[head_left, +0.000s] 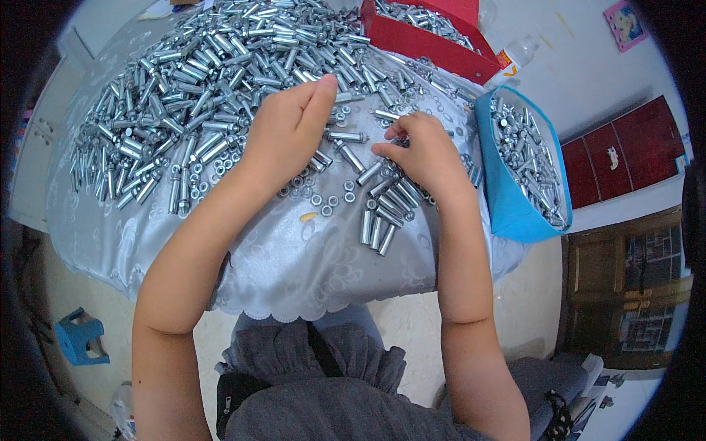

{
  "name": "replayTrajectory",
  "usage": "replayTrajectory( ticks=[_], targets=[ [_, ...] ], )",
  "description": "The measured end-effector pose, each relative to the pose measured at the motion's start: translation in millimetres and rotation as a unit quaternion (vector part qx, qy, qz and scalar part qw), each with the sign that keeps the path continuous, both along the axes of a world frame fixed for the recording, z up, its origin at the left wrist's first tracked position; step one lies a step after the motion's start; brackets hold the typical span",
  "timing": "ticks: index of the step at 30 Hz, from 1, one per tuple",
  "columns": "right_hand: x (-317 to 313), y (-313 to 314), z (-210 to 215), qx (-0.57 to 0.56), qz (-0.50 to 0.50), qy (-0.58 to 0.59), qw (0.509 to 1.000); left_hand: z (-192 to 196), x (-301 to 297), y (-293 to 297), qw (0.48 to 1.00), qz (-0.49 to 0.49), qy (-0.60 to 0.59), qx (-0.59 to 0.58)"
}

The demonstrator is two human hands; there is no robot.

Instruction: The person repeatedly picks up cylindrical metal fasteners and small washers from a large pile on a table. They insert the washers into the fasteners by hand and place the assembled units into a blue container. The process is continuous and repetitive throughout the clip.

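Observation:
My left hand [289,126] is closed in a fist, thumb side up, at the near edge of a large heap of silver expansion bolts [213,66]. Its fingers are turned away, so whatever they hold is hidden. To its right, my right hand [430,153] hovers low over a smaller group of metal sleeves [393,202], fingers curled and a gap showing between thumb and forefinger. Nothing is visible in that gap. Single bolts [346,137] lie between the two hands. Loose hex nuts [326,210] are scattered on the cloth just nearer to me.
A silvery patterned tablecloth [323,268] covers the round table. At the right edge stands a blue fabric bin [507,209] full of bolts. Farther back are a red box [419,40] with more metal parts and a plastic bottle [519,51]. A blue stool [81,338] stands on the floor at left.

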State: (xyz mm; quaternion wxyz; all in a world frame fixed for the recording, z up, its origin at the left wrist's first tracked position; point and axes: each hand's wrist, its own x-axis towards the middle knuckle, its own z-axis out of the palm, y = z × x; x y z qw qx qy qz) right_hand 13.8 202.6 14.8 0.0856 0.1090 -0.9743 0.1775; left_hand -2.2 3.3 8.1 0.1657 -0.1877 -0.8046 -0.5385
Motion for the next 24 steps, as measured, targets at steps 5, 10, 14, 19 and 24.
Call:
replayTrajectory(
  ticks=[5, 10, 14, 19, 24],
  targets=[
    [1, -3, 2, 0.003, 0.001, -0.032, 0.999, 0, -1, -1, 1.000, 0.002, 0.009, 0.017],
    [0, -3, 0, -0.035, 0.003, -0.008, 0.999, 0, 0, -1, 1.000, -0.011, -0.002, 0.024],
    [-3, -17, 7, -0.393, 0.032, -0.030, 0.918, -3, -2, 1, 0.998, -0.031, -0.026, 0.050],
    [6, -27, 21, -0.552, 0.090, -0.087, 0.825, -3, 1, 2, 0.983, -0.109, -0.108, 0.096],
    [1, -21, 16, -0.605, 0.103, -0.156, 0.774, -2, 2, 4, 0.973, -0.151, -0.116, 0.128]
  ],
)
